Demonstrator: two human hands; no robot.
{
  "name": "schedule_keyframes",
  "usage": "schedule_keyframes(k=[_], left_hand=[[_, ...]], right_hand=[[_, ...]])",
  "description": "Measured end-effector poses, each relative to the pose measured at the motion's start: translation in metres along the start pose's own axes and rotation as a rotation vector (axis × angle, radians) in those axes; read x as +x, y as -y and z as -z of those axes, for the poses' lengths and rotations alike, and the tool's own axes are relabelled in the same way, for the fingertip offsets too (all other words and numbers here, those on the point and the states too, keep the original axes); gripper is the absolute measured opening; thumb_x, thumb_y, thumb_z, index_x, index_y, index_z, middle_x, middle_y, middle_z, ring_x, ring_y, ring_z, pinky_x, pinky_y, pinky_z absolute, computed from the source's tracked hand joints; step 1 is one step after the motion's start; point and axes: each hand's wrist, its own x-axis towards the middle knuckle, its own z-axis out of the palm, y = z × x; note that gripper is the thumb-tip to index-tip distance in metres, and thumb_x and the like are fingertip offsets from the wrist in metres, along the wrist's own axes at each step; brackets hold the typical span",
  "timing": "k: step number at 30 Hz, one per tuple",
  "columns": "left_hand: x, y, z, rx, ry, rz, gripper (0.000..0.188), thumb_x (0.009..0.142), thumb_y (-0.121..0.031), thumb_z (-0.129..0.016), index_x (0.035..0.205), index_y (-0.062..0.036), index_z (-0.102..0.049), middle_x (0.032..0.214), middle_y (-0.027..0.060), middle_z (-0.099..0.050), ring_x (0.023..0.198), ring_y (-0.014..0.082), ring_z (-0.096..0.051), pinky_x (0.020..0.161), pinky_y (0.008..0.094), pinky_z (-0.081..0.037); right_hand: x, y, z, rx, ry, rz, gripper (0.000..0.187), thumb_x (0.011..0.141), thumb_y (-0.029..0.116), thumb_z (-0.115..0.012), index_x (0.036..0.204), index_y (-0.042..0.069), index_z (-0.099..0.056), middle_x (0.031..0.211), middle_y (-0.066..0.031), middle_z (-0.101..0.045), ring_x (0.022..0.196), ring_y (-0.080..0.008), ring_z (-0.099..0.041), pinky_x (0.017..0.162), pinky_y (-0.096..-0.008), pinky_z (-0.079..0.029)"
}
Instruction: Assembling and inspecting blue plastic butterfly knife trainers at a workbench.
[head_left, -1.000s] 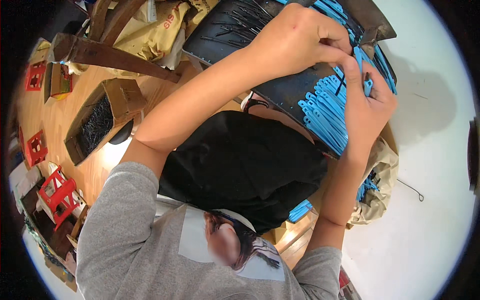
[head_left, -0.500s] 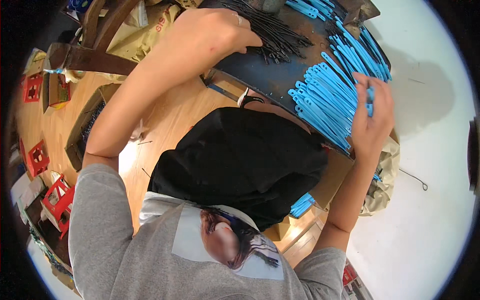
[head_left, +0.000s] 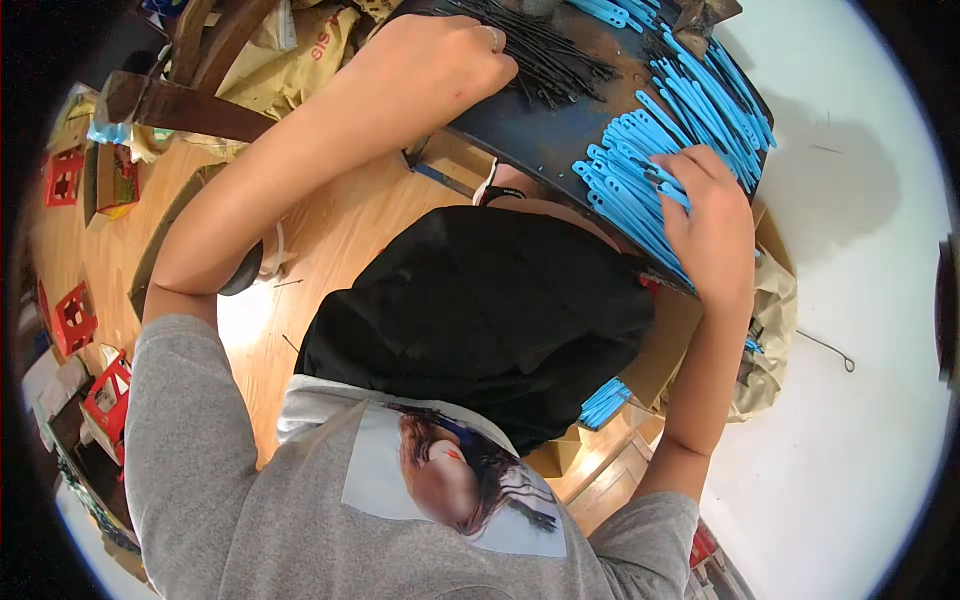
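Note:
My left hand (head_left: 450, 65) is bent over the table beside a pile of thin black rods (head_left: 545, 55). Its fingers curl underneath, out of sight, so what they hold is hidden. At the right, my right hand (head_left: 708, 205) is closed on a blue plastic strip (head_left: 676, 195) between thumb and fingers. Just under it a thick heap of flat blue strips (head_left: 625, 190), with holes at their ends, lies along the table's near right edge. More blue strips (head_left: 700, 95) are stacked farther back.
The dark worn table (head_left: 520, 130) has a metal piece (head_left: 705, 22) at its far right corner. A wooden frame (head_left: 190, 108) stands at the left. Below the table sit a cardboard box (head_left: 672, 350), a paper sack (head_left: 775, 360) and a bundle of blue strips (head_left: 606, 402). A white wall rises at the right.
My right hand has moved left and turned over the heap, with the blue strip in its fingers. My left hand has shifted slightly, its fingertips now tucked under.

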Motion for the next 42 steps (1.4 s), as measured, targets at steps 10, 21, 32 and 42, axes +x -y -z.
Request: schedule_keyframes(k=[10, 21, 32, 42], left_hand=[[0.005, 0.002, -0.010, -0.007, 0.017, 0.029, 0.010, 0.069, -0.003, -0.049, 0.078, -0.0028, -0.053, 0.075, 0.0086, -0.051, 0.070, 0.0255, -0.055, 0.059, 0.0343, -0.045], [0.012, -0.015, 0.019, -0.632, -0.275, 0.477, 0.011, 0.080, -0.009, -0.051, 0.088, -0.0013, -0.053, 0.078, 0.0089, -0.057, 0.067, 0.0179, -0.060, 0.055, 0.0262, -0.045], [0.043, -0.065, 0.033, -1.648, -0.530, 0.617, 0.012, 0.085, -0.015, -0.048, 0.089, -0.0037, -0.047, 0.085, 0.0065, -0.060, 0.065, 0.0074, -0.056, 0.051, 0.0171, -0.045], [0.050, -0.053, 0.013, -1.255, -0.613, 0.374, 0.013, 0.085, -0.012, -0.047, 0.091, -0.0013, -0.047, 0.085, 0.0067, -0.060, 0.071, 0.0075, -0.056, 0.048, 0.0165, -0.043]], right_hand=[[-0.007, -0.002, -0.014, -0.059, -0.186, 0.022, 0.033, 0.057, -0.005, -0.056, 0.088, 0.005, -0.058, 0.084, -0.0095, -0.053, 0.076, -0.0271, -0.053, 0.064, -0.0333, -0.044], [-0.018, 0.015, -0.007, 0.309, -0.870, 0.003, 0.015, 0.066, -0.005, -0.057, 0.080, 0.000, -0.054, 0.067, -0.0099, -0.055, 0.052, -0.0116, -0.054, 0.046, -0.0187, -0.042], [-0.018, 0.049, -0.027, 0.923, -0.909, 0.097, 0.013, 0.066, -0.007, -0.056, 0.076, -0.001, -0.049, 0.066, -0.0100, -0.057, 0.058, -0.0093, -0.056, 0.048, -0.0184, -0.043], [-0.009, 0.056, 0.008, 0.993, -0.393, -0.213, 0.014, 0.076, 0.002, -0.052, 0.090, -0.001, -0.053, 0.058, -0.0041, -0.053, 0.050, -0.0055, -0.047, 0.047, -0.0207, -0.038]])
